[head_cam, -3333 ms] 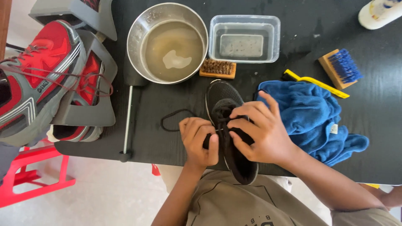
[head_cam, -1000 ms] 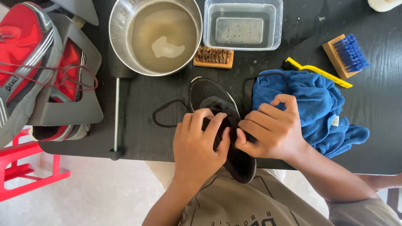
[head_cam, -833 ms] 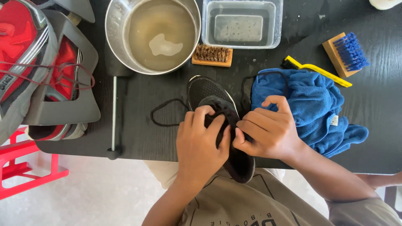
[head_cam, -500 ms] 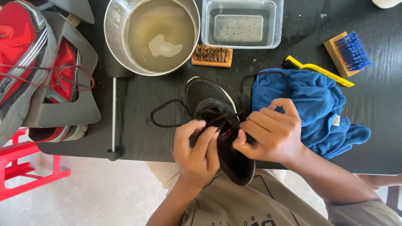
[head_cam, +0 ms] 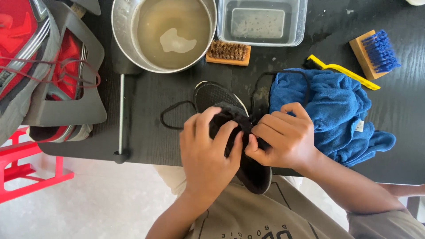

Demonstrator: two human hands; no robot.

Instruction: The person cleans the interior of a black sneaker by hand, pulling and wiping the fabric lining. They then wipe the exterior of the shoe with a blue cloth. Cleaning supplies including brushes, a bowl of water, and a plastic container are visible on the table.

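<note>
A black sneaker (head_cam: 215,95) lies on the black table (head_cam: 150,93), toe pointing away, heel over the near edge. My left hand (head_cam: 208,152) grips its upper and tongue from the left side. My right hand (head_cam: 285,137) pinches the black shoelace (head_cam: 170,106) at the eyelets on the right side. One lace loop lies on the table left of the shoe; another loop runs over the blue towel (head_cam: 332,108) to the right.
A metal bowl of murky water (head_cam: 170,31) and a clear plastic tub (head_cam: 262,22) stand at the back. A wooden brush (head_cam: 228,52), a blue-bristled brush (head_cam: 374,52) and a yellow-handled brush (head_cam: 343,71) lie nearby. Red and grey sneakers (head_cam: 40,66) sit far left.
My left hand has slid from covering the shoe's top to gripping its left side and tongue. My right hand stays pinched on the lace. The shoe has hardly shifted.
</note>
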